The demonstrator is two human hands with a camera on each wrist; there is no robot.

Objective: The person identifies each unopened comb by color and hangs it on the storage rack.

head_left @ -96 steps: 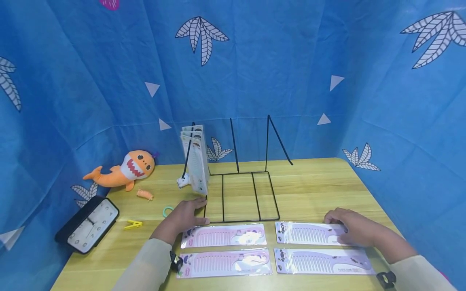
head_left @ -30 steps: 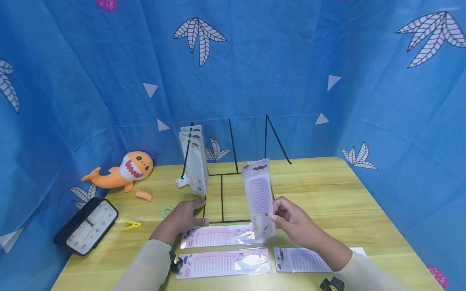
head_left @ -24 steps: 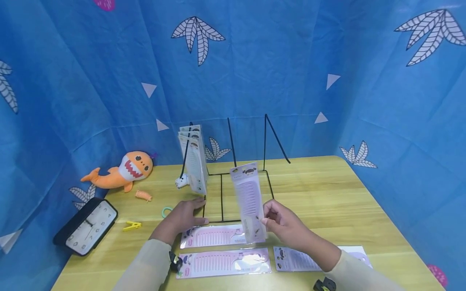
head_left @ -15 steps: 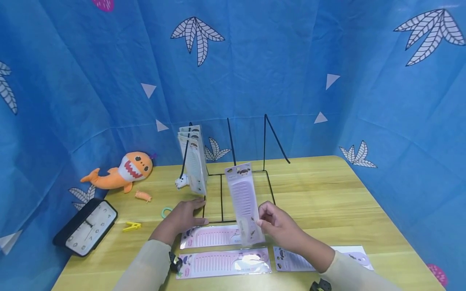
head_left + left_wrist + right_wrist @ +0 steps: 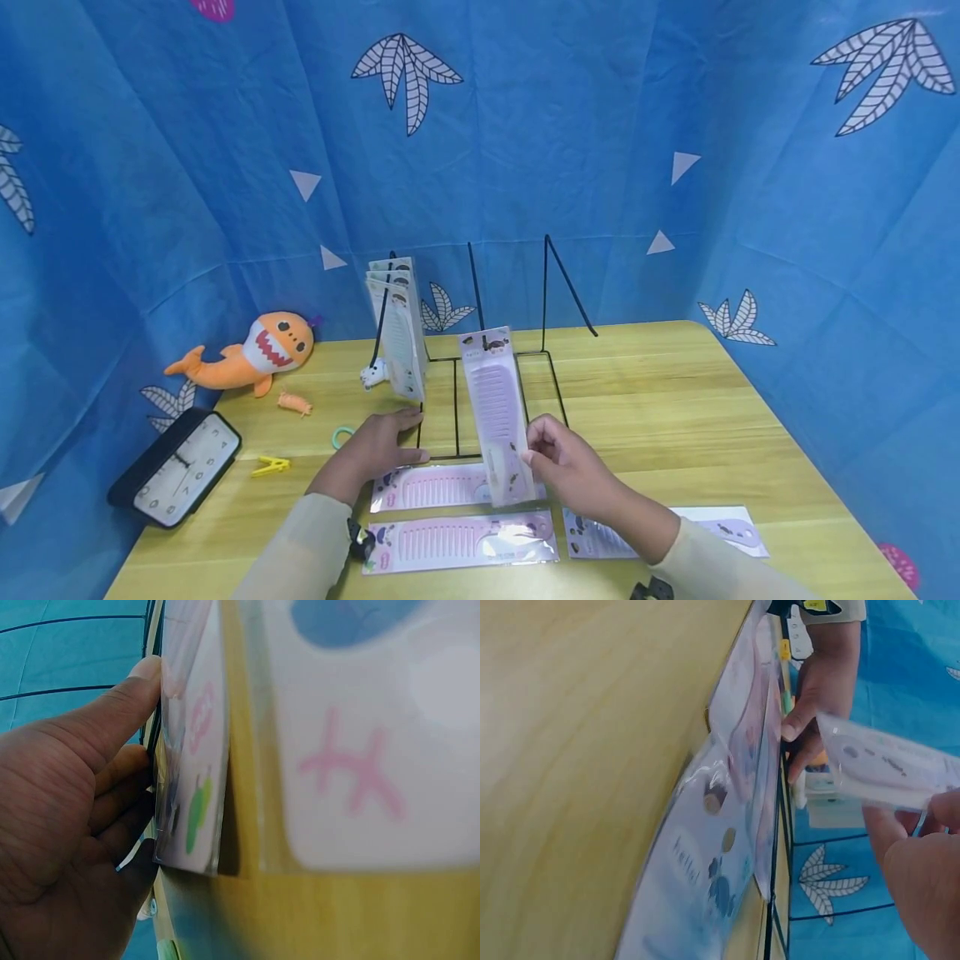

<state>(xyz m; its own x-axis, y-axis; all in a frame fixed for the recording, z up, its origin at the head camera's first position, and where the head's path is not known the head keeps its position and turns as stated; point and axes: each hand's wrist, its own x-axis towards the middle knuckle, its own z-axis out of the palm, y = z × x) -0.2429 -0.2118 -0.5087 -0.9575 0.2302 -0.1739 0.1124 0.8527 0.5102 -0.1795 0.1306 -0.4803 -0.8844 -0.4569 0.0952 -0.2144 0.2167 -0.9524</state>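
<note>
My right hand [image 5: 570, 462] pinches the lower right edge of a purple comb in a clear packet [image 5: 495, 408], held upright in front of the wire rack [image 5: 558, 387]. The packet's top overlaps the lower end of the rack's middle prong [image 5: 476, 283], whose dark tip shows at its hanging hole. My left hand [image 5: 375, 450] rests at the rack's front left corner, thumb and forefinger extended against the wire. In the left wrist view, the left thumb [image 5: 124, 705] lies beside a packet. Several packaged combs [image 5: 397, 333] hang on the left prong.
Two pink packaged combs [image 5: 457, 540] and a purple packaged comb [image 5: 738, 529] lie along the front. To the left are a clock [image 5: 183, 471], an orange shark plush [image 5: 277, 346], a yellow clip [image 5: 272, 465] and a green ring [image 5: 342, 435]. The right prong [image 5: 570, 287] holds nothing.
My right hand has picked the upper purple packet off the table, turned it upright and carried it left to the middle prong. The left hand has stayed at the rack's corner.
</note>
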